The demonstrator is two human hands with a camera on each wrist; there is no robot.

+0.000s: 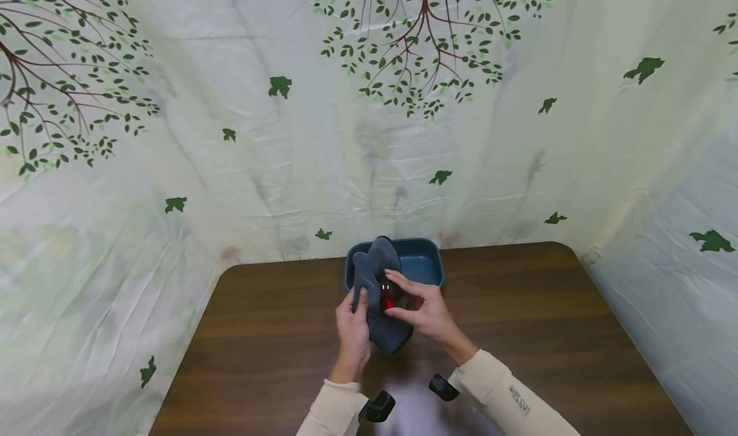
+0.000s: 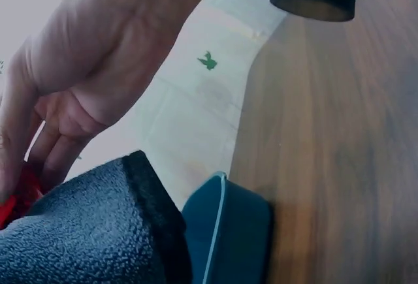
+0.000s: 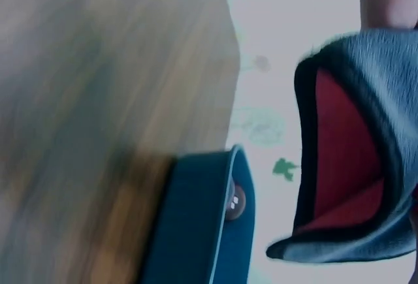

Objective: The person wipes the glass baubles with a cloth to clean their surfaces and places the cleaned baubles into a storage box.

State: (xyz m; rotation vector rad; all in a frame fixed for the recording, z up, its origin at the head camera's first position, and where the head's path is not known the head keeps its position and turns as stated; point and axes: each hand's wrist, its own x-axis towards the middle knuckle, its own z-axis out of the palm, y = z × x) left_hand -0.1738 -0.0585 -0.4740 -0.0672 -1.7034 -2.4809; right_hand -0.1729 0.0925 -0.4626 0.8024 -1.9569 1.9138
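Observation:
A blue-grey fuzzy cloth point(image 1: 389, 333) with a dark edge hangs between both hands over the table, partly in front of a blue bin. My left hand point(image 1: 353, 337) grips it, thumb on the near side. My right hand point(image 1: 429, 311) pinches a shiny, dark red, rounded thing point(image 1: 389, 295) between thumb and fingers, up against the cloth. In the left wrist view, the right hand point(image 2: 98, 68) curls around this red thing point(image 2: 23, 196), mostly hidden by the cloth point(image 2: 98, 225). The right wrist view shows a red face inside the folded cloth point(image 3: 405, 94).
The blue bin point(image 1: 423, 257) stands at the back edge of the brown wooden table point(image 1: 277, 333). A shiny brownish round thing point(image 3: 236, 204) lies in it. Behind the table hangs a pale curtain point(image 1: 369, 148) printed with branches and leaves. A black wrist camera point(image 1: 377, 407) sits at the left cuff.

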